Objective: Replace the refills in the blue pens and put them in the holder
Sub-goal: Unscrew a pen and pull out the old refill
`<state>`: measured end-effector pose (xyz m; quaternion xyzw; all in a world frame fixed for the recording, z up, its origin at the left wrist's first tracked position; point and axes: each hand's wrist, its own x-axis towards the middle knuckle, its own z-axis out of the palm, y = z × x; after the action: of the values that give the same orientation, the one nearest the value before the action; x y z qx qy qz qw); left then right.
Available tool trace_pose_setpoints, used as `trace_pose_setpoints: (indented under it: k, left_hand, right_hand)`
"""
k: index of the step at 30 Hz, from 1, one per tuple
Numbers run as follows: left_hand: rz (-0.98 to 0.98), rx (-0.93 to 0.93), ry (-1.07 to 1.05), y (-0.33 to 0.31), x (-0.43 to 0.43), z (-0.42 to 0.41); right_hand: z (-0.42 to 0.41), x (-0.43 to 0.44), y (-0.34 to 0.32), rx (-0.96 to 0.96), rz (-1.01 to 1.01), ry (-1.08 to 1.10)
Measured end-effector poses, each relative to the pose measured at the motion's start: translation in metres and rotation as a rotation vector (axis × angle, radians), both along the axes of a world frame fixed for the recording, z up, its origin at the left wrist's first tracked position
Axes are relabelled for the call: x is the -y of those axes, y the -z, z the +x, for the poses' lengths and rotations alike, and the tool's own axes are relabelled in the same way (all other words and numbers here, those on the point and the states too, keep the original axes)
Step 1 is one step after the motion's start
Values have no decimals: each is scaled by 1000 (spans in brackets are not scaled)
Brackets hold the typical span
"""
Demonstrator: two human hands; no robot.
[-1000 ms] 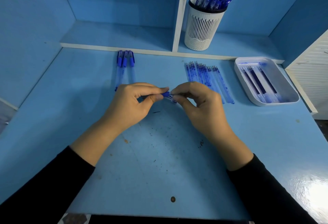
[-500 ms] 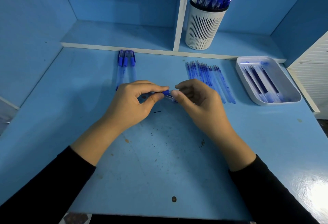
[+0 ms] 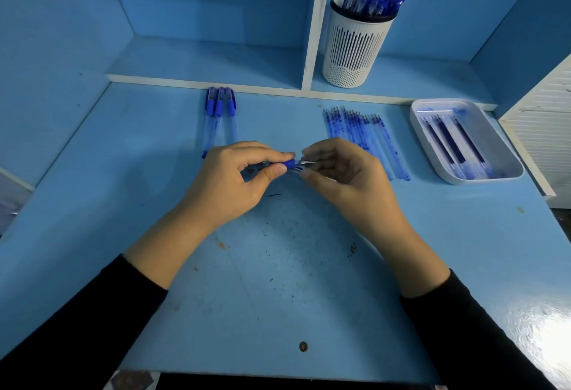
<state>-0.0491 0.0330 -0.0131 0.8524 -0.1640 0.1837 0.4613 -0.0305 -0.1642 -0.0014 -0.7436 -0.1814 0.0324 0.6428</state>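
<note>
A blue pen [image 3: 290,164] lies level between my two hands over the middle of the desk. My left hand [image 3: 238,179] pinches its blue grip between thumb and forefinger. My right hand [image 3: 343,173] has its fingers curled round the pen's clear tip end, where a thin metal point shows. Three capped blue pens [image 3: 220,114] lie side by side at the back left. A row of several refills [image 3: 364,133] lies at the back right of my hands. The white slotted holder [image 3: 355,46] stands on the shelf, full of blue pens.
A white tray [image 3: 506,173] at the right holds dark blue refills. A white shelf divider [image 3: 315,21] stands left of the holder. The blue desk [image 3: 278,281] carries specks of dirt, and a white slatted panel [image 3: 543,123] closes its right edge.
My hands have stayed together on the pen; the right hand's fingers have shifted slightly at the tip end, and the metal point now shows between them.
</note>
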Motion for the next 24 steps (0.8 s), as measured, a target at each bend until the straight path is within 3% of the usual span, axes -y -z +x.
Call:
trace_pose_setpoints:
  k: [24]
  left_hand:
    - [6,9,2,-1,-1,1]
  right_hand:
    - [-4,0,-5,-74,95,69]
